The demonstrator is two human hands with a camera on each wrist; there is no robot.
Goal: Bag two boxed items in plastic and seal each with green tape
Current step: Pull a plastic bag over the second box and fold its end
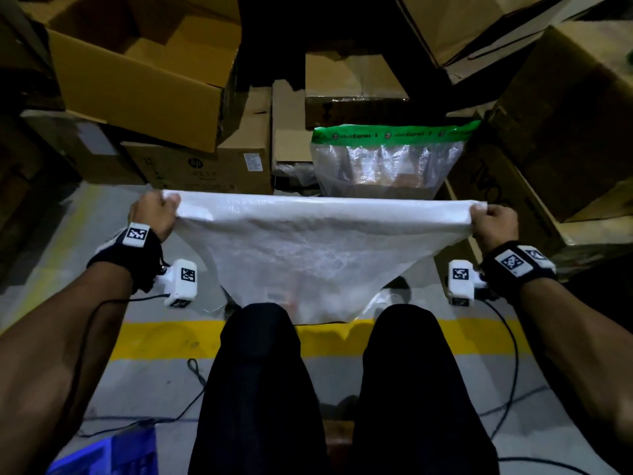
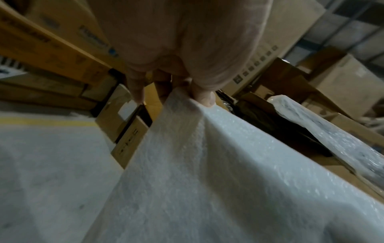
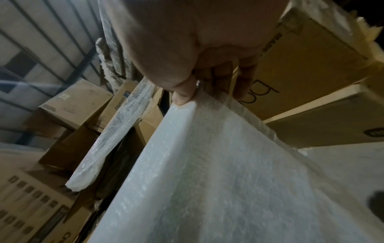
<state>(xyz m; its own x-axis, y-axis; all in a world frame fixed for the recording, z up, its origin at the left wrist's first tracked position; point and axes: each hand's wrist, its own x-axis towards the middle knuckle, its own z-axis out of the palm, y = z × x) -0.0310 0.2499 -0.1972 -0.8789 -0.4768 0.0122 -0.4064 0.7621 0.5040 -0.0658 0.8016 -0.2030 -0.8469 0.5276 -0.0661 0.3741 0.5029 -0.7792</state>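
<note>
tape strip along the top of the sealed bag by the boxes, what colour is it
Green, with repeated dark printed lettering along the tape strip on the sealed bag. Shows best in the head view.

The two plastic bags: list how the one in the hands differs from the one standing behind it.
The held bag has no tape; the rear bag carries a green tape strip along its top. The held bag is stretched between the left hand and the right hand; the rear bag stands untouched among cardboard boxes. The held bag looks milky, the rear bag clearer. Both are plastic with something inside.
</note>
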